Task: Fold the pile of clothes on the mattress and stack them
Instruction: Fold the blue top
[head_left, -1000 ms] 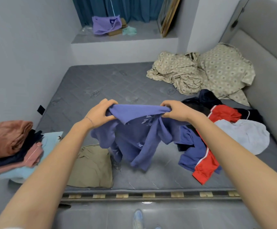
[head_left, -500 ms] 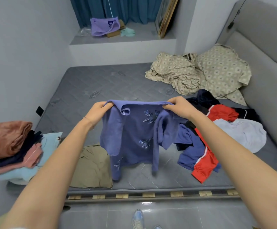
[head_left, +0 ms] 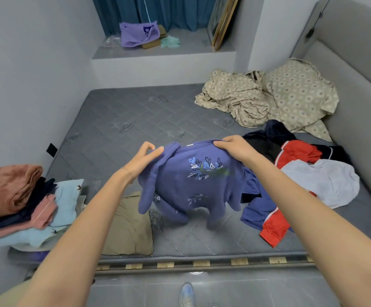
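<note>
Sweater [head_left: 193, 187] opened, between left hand [head_left: 144, 161], right hand [head_left: 235, 148]

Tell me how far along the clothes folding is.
Done: a folded stack sits at the near left corner of the mattress, a folded khaki garment beside it. In hand: left hand and right hand hold up the purple sweater. Left: the loose heap at right.

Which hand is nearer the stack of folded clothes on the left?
Left. The left hand pinches the purple sweater by one shoulder, to the right of the stack; the right hand grips the other shoulder, farther right.
</note>
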`<act>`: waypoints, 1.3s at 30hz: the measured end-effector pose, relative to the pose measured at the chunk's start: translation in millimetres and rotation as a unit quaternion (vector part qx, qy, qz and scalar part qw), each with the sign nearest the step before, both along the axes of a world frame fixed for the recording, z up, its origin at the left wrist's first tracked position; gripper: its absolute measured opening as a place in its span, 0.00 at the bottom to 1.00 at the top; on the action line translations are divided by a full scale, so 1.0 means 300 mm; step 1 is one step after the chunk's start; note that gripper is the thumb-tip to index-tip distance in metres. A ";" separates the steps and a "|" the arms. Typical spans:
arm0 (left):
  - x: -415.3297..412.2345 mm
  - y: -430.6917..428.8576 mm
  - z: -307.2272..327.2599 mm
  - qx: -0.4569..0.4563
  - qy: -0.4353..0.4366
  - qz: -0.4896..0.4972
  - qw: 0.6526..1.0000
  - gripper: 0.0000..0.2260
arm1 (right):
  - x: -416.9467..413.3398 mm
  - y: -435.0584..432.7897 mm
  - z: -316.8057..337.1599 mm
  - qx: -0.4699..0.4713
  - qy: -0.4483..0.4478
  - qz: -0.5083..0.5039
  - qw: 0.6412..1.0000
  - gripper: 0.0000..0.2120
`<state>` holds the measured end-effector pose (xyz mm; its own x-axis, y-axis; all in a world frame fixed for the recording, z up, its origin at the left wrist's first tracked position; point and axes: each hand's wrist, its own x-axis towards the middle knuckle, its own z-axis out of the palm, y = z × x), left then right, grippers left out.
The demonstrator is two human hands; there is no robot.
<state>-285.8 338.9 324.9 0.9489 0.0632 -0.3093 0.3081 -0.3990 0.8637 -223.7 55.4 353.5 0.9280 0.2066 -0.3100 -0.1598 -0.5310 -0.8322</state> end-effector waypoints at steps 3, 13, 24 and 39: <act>0.003 0.006 -0.005 0.040 -0.011 -0.059 0.997 0.32 | 0.003 0.010 -0.002 0.008 0.010 0.011 1.000 0.20; 0.020 0.019 -0.055 0.129 -0.038 -0.014 0.991 0.20 | 0.005 0.056 -0.002 0.039 0.050 0.032 0.997 0.16; -0.018 0.096 0.014 0.043 -0.179 0.233 0.955 0.19 | -0.033 -0.021 -0.033 -0.182 0.008 0.135 0.974 0.08; -0.156 0.078 0.166 0.056 -0.298 0.368 0.879 0.20 | -0.179 -0.102 0.053 -0.008 -0.033 0.079 0.996 0.21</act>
<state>-332.7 362.2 374.5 0.6297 0.7265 0.2751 0.0249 -0.3728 0.9276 -277.4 24.9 369.5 0.9027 0.3480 -0.2532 -0.0172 -0.5586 -0.8292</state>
